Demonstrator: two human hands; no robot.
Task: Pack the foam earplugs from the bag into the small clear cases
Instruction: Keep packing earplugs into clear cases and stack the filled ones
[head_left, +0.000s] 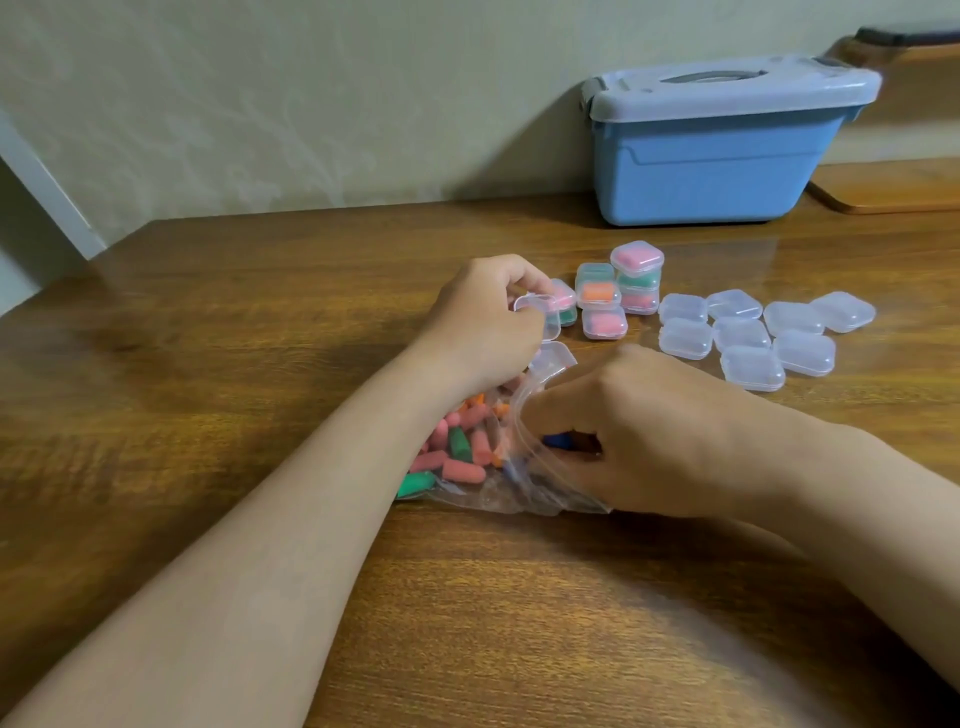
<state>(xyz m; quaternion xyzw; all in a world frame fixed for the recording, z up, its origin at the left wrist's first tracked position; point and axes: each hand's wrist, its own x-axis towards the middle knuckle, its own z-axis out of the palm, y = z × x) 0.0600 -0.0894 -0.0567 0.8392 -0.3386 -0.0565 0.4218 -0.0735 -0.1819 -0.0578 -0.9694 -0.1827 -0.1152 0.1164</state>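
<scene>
Low in the centre of the frame, our right hand (639, 431) curls into the mouth of the bag (519, 493) and pinches what looks like a blue earplug (558, 441), beside the loose earplugs (462, 470). Just above, our left hand (483, 317) grips an open case (545, 314), kept close so the carry is short. Beyond, filled cases (602, 296) stack at centre and empty cases (748, 332) wait to the right, well inside the tabletop (208, 364) edges. Bare wood at left gives our arms room. A blue box (711, 156) stands upper right.
</scene>
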